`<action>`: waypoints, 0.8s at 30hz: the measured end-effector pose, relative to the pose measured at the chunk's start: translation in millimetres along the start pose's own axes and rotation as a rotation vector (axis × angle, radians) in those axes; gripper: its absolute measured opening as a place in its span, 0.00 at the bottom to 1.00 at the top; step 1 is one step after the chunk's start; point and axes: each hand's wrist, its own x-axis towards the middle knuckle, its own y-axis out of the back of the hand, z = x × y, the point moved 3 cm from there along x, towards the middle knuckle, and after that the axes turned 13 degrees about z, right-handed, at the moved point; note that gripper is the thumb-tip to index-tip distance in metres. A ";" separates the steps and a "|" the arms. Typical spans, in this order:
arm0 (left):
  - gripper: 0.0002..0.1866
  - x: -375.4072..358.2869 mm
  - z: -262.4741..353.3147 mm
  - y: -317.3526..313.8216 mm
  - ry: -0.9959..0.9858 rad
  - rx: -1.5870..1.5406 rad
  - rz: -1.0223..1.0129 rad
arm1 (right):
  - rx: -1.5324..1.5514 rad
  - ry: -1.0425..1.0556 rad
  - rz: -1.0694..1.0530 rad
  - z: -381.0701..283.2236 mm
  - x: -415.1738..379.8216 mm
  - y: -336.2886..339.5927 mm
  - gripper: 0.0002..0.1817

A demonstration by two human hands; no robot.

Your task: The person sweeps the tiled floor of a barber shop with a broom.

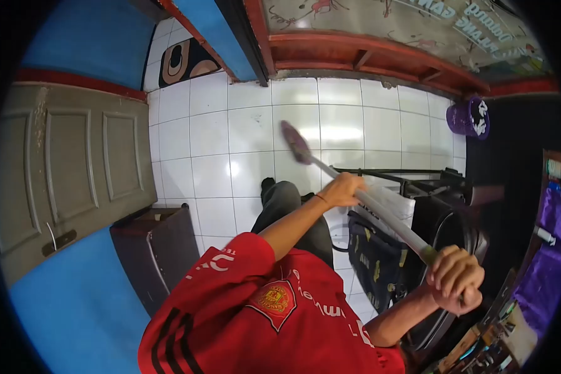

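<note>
A long pale pole (393, 222) runs diagonally, with a flat purplish head (296, 143), blurred, at its far end just over the white tiles. My left hand (344, 189) is wrapped round the pole partway along, nearer the head. Farther up, at the near end, my right hand (456, 280) is closed round the pole's top, beside a greenish part of it. My legs (293, 215) in dark trousers stand just below the pole's head.
White tiled floor (209, 134) lies ahead. To the left are a grey door (75, 149) and a dark cabinet (159, 249). A patterned mat (187, 61) lies beyond the doorway. On the right are a purple bin (467, 118), a black metal frame (399, 174) and a dark printed bag (374, 258).
</note>
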 end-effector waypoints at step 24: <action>0.06 -137.9 51.1 63.9 -0.008 -0.213 -0.547 | -0.461 0.054 0.350 -0.7 -144.8 -201.6 0.13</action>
